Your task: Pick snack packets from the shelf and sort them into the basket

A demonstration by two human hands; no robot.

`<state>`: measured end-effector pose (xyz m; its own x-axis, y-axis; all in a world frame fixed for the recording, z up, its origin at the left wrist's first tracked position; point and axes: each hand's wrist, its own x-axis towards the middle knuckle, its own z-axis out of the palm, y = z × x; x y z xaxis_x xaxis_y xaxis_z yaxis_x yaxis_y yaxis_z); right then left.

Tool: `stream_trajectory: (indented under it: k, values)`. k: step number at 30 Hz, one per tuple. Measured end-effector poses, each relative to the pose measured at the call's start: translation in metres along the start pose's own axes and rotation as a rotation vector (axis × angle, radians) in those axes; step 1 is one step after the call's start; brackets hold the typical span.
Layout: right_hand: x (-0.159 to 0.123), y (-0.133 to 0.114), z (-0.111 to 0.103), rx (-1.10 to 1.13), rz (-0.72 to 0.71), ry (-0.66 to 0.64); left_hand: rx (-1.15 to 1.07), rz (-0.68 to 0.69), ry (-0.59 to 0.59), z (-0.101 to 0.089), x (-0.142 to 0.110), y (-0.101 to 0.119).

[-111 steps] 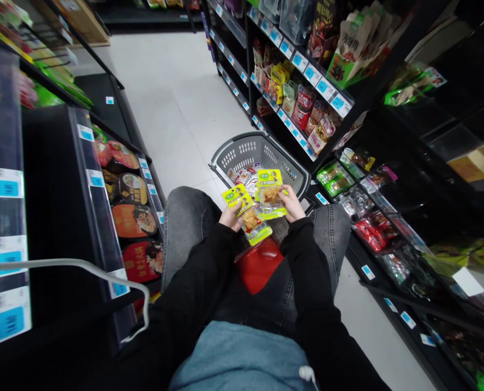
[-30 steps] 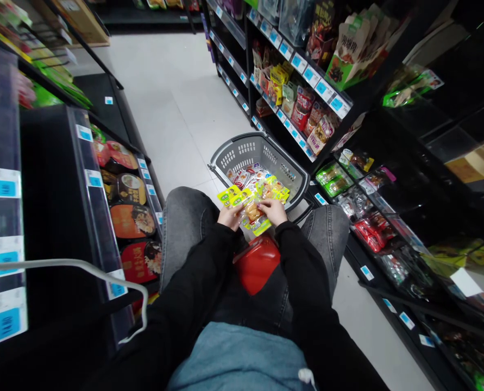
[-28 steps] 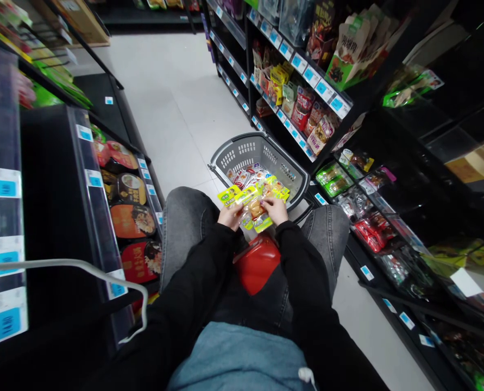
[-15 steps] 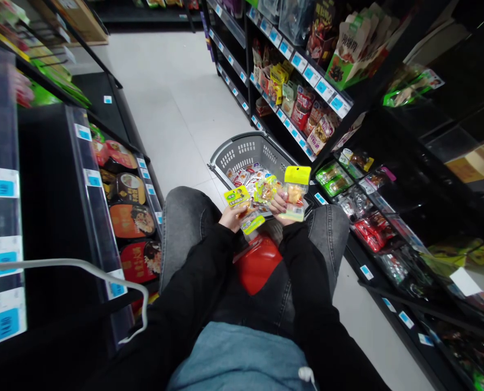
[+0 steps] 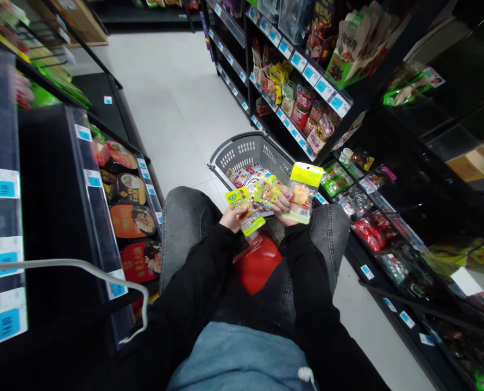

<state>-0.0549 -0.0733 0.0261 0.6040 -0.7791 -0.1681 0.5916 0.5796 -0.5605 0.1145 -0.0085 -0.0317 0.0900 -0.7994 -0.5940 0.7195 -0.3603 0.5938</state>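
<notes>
Pinching a yellow snack pack (image 5: 251, 219) in the left fingers (image 5: 237, 213). Gripping another yellow-topped pack (image 5: 301, 194) with the right fingers (image 5: 281, 202) bent against it. Holding these 2 near the gray basket (image 5: 272, 152) with small packets (image 5: 245, 176) inside.

Clear packet (image 5: 301, 196) with plain bright-yellow header, second clear packet (image 5: 239, 197) with yellow-and-green header and lime foot, grey basket (image 5: 242, 145) patterned with slots, black sleeves (image 5: 201, 269), faded grey jeans (image 5: 183, 222), muted blue top (image 5: 242, 361), white-and-blue price labels (image 5: 3, 187), pale grey floor (image 5: 168, 103)
</notes>
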Motion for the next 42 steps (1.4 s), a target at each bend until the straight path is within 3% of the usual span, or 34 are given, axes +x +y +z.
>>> stream_trajectory:
  k: [8, 13, 17, 21, 26, 29, 36, 42]
  values:
    - [0.003, 0.003, -0.008, -0.034, -0.057, -0.022, 0.026, -0.001, 0.002, -0.002, 0.001, -0.001]
    - [0.013, 0.011, -0.014, -0.291, -0.199, 0.290, 0.038, 0.001, -0.005, -0.005, 0.004, -0.002]
    - [0.022, 0.017, -0.024, -0.547, -0.295, 0.420, 0.027, 0.009, -0.008, -0.008, 0.006, -0.004]
    - [0.029, 0.021, -0.041, -0.922, -0.255, 0.590, 0.030, 0.016, -0.016, -0.008, 0.006, -0.004]
    - [0.035, 0.024, -0.065, -1.218, -0.085, 0.734, 0.005, 0.016, -0.035, -0.007, 0.006, -0.003]
    - [0.037, 0.027, -0.068, -1.251, -0.008, 0.700, -0.028, 0.037, -0.043, -0.007, 0.008, -0.004]
    - [0.039, 0.056, -0.049, -1.078, 0.194, 0.252, -0.078, 0.117, -0.058, -0.008, 0.013, -0.009]
    - [0.046, 0.077, -0.044, -1.131, 0.072, 0.309, -0.046, 0.081, -0.264, -0.005, 0.006, -0.008]
